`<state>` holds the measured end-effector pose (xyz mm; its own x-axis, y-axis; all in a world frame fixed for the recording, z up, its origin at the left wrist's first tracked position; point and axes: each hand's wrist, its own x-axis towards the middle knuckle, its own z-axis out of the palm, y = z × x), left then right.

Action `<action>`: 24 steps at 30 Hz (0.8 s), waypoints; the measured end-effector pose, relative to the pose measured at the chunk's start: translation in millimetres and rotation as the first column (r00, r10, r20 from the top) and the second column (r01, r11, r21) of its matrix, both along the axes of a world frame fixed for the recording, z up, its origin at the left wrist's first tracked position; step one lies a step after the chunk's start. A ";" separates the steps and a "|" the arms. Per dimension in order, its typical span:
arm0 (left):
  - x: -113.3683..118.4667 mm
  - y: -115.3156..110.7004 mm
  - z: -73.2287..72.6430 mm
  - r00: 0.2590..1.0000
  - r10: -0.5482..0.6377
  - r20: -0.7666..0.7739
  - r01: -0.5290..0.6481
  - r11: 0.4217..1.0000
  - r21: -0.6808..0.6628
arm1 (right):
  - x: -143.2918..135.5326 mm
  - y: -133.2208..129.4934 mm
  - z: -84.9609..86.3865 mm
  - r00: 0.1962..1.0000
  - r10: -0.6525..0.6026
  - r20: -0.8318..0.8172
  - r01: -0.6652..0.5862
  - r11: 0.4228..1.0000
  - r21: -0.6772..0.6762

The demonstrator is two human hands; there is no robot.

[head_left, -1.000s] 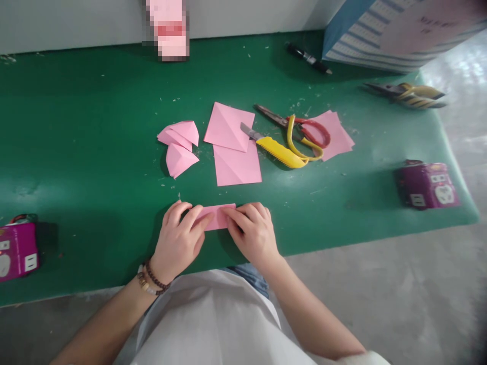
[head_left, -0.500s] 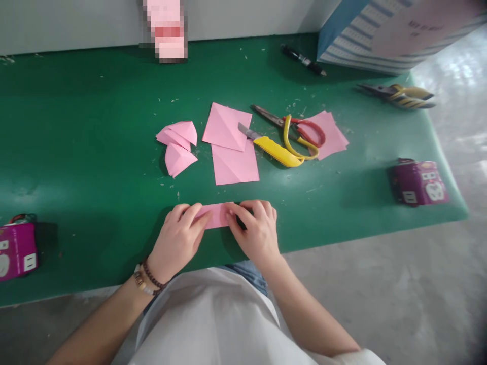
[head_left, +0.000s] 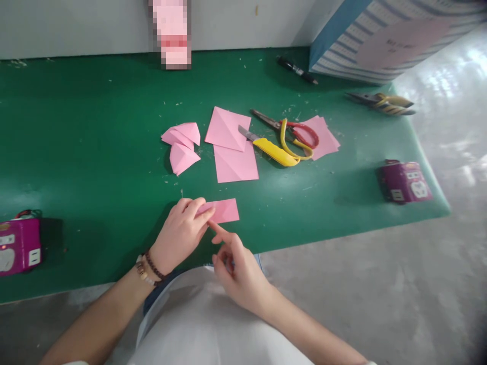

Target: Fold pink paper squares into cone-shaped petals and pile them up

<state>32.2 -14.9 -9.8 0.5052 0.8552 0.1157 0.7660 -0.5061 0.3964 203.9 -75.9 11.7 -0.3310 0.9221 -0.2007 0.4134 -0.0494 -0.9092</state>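
Note:
A pink paper point(head_left: 226, 210), folded into a narrow rectangle, lies on the green table near its front edge. My left hand point(head_left: 183, 228) grips its left end, thumb and fingers pressed together on it. Just below the paper, my right hand point(head_left: 238, 268) has its index finger stretched to the lower edge beside my left thumb; its other fingers are loosely curled with nothing between them. Beyond the hands lie two creased pink squares point(head_left: 236, 165) that overlap, and folded pink pieces point(head_left: 183, 157) to their left.
A yellow-handled knife point(head_left: 274, 152) touches the squares. Scissors point(head_left: 300, 134) rest partly on more pink sheets point(head_left: 325, 139). Farther off are a pen point(head_left: 297, 70), pliers point(head_left: 384, 103) and a striped box point(head_left: 365, 45). Purple boxes stand at left point(head_left: 23, 246) and right point(head_left: 405, 181).
My right hand has let go of the paper's right end and moved down and left, its index finger now extended. My left hand still holds the left end. The view has shifted slightly.

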 end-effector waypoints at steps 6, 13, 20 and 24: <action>0.1 -0.7 1.0 1.000 0.010 0.009 -0.010 1.000 0.007 | 1.8 -0.3 -3.2 1.000 -0.024 0.006 0.025 0.995 -0.092; -0.2 -0.4 1.9 1.000 0.011 0.018 -0.011 1.000 -0.015 | 14.9 -3.0 -6.1 0.988 -0.153 0.023 0.155 0.976 -0.155; -0.8 1.4 2.4 1.000 0.001 0.028 0.000 1.000 -0.018 | 38.8 -1.5 -11.6 0.953 -0.303 -0.003 0.295 0.930 -0.219; -4.6 6.4 4.5 0.998 -0.053 0.023 0.053 0.998 -0.022 | 50.7 2.0 -11.0 0.930 -0.350 0.112 0.359 0.930 -0.082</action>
